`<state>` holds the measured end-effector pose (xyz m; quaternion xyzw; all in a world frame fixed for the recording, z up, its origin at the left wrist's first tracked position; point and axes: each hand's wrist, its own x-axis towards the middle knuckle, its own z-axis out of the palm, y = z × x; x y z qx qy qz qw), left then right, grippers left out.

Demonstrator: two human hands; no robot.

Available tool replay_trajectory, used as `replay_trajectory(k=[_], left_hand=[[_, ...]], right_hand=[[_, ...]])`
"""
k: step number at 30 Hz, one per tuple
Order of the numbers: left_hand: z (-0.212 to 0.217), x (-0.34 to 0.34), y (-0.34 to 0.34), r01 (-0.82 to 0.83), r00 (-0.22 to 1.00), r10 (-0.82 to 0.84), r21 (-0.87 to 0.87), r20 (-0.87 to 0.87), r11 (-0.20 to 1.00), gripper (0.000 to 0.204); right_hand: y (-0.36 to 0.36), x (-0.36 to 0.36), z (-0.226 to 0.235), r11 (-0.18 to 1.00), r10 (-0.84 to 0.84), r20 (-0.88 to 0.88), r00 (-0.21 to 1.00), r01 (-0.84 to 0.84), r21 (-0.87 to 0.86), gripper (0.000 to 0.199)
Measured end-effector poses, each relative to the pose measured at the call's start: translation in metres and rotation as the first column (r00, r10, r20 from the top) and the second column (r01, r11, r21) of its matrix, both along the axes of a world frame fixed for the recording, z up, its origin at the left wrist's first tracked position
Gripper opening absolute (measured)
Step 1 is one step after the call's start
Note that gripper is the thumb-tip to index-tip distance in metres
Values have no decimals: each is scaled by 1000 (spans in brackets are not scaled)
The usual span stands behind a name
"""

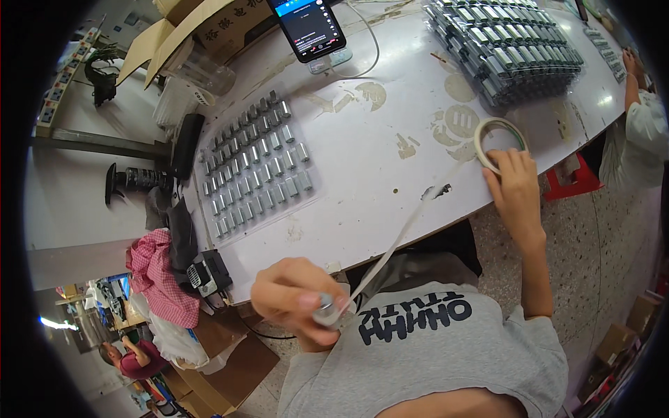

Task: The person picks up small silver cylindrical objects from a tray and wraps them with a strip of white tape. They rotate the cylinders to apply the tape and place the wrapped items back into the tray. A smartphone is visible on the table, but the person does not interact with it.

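My left hand (289, 292), slightly blurred, is closed around a small silvery metal cylinder (326, 311) in front of my chest. At the table's near right edge, my right hand (516, 189) grips a roll of pale tape (479, 145), its fingers over the ring. A narrow strip of tape (392, 245) stretches from the roll across the table edge to my left hand; how it meets the cylinder cannot be made out. Left of the middle, a clear plastic tray (306, 191) lies flat with rows of similar metal cylinders (256, 175).
Stacked clear trays full of metal parts (512, 52) stand at the back right. A lit phone (310, 31) with a white cable stands at the back, beside an open cardboard box (230, 31). A checked pink cloth (162, 272) hangs at the left; another person's arm (633, 80) shows far right.
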<state>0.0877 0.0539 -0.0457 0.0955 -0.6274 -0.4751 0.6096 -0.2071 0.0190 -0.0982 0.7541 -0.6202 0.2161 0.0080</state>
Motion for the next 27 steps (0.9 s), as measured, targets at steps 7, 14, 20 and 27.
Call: replay_trajectory(k=[7,14,20,27], left_hand=[[5,-32,-13,-463,869,463,-44,174,885,51],[18,-42,-17,-509,816,512,-86,268,857,52],[17,-36,-14,-553,791,560,-102,245,827,54],[22,-34,-19,-564,708,639,-303,300,768,53]], right_hand=[[3,19,36,981,178,250,952,-151,-122,37],[-19,77,70,753,616,624,480,-592,-287,36],[-20,87,73,649,371,906,206,-755,-94,27],[-17,86,79,644,394,888,237,-760,-83,12]])
